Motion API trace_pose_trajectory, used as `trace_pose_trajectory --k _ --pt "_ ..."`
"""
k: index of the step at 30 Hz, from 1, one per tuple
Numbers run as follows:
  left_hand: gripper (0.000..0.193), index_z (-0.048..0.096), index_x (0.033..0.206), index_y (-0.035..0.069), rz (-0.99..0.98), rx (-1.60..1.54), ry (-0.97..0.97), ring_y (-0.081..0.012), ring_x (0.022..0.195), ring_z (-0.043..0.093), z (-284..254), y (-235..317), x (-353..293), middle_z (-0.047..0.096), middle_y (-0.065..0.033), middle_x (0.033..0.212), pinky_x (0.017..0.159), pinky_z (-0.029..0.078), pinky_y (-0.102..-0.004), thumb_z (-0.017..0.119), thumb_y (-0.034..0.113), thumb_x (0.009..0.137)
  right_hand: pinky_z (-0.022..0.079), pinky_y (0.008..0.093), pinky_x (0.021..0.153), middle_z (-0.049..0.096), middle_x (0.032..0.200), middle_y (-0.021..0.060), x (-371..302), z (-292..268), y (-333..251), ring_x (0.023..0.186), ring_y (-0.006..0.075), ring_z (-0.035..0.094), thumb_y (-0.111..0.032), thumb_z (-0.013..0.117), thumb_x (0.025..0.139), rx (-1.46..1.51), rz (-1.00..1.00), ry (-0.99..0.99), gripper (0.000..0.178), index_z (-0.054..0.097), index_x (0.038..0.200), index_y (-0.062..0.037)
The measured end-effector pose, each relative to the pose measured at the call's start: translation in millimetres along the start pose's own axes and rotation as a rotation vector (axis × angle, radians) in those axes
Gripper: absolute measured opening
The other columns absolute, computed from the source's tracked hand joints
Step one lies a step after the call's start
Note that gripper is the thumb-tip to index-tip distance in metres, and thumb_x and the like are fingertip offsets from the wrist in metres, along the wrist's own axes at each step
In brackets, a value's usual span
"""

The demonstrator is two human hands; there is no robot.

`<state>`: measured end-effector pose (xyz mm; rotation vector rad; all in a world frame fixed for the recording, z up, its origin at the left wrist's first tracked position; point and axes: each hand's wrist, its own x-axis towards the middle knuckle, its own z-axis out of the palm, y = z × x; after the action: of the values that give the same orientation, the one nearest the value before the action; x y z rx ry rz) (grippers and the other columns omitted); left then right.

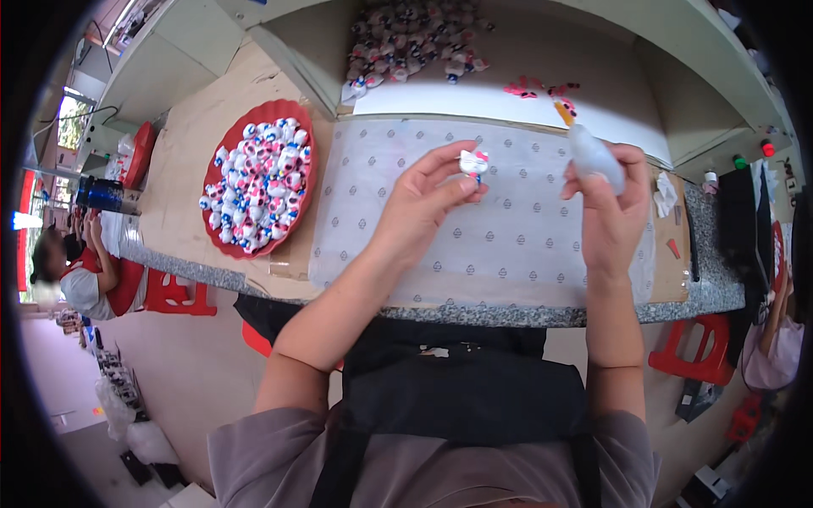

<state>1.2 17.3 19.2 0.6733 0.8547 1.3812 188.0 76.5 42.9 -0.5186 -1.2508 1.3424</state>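
Observation:
Between the thumb and fingers of my left hand (pixel 423 186) is a small white cat figurine (pixel 473 163) with a pink bow and a blue lower part. My right hand (pixel 611 203) is wrapped round a whitish squeeze bottle (pixel 595 159). Its orange-yellow nozzle (pixel 563 114) points up and to the left, away from the figurine. Both hands are raised over a patterned white sheet (pixel 373 229) on the table. To the left of my left hand stands a red scalloped plate (pixel 306 140) heaped with white, pink and blue figurines (pixel 258 182).
A pile of similar figurines (pixel 406 42) lies in the shelf recess at the back. Small pink-red pieces (pixel 525 87) are near it. A crumpled tissue (pixel 665 195) lies at the right. People sit on both sides, one (pixel 93 284) at the left. Red stools (pixel 694 351) stand below.

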Motion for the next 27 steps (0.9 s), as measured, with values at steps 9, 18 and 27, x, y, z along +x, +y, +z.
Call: trace_pose_trajectory --k 9,18,27 --pt "0.044 0.042 0.117 0.003 0.075 -0.039 0.079 -0.0143 0.081 0.057 0 -13 -8 0.055 -0.0064 0.1 0.073 0.045 -0.0254 0.058 0.004 0.076 0.043 0.0237 0.064 0.049 0.086 0.0099 -7 6 6 0.075 0.0145 0.051 0.0 0.07 0.06 -0.283 -0.374 -0.143 0.036 0.047 0.088 -0.0017" --pt "0.042 0.044 0.115 0.002 0.117 -0.054 0.068 -0.0135 0.081 0.057 -4 -14 -11 0.054 -0.0066 0.1 0.073 0.044 -0.0238 0.058 0.003 0.075 0.046 0.0243 0.057 0.049 0.085 0.0113 -9 13 7 0.065 0.0149 0.053 0.002 0.075 0.054 -0.45 -0.497 -0.329 0.044 0.049 0.089 -0.0022" --pt "0.041 0.046 0.113 0.003 0.118 -0.047 0.044 -0.0119 0.083 0.056 -5 -17 -10 0.054 -0.0075 0.1 0.075 0.045 -0.0221 0.058 0.0 0.075 0.043 0.0254 0.058 0.05 0.081 0.0093 -16 17 8 0.064 0.015 0.05 -0.008 0.076 0.056 -0.476 -0.448 -0.253 0.038 0.05 0.084 -0.0044"
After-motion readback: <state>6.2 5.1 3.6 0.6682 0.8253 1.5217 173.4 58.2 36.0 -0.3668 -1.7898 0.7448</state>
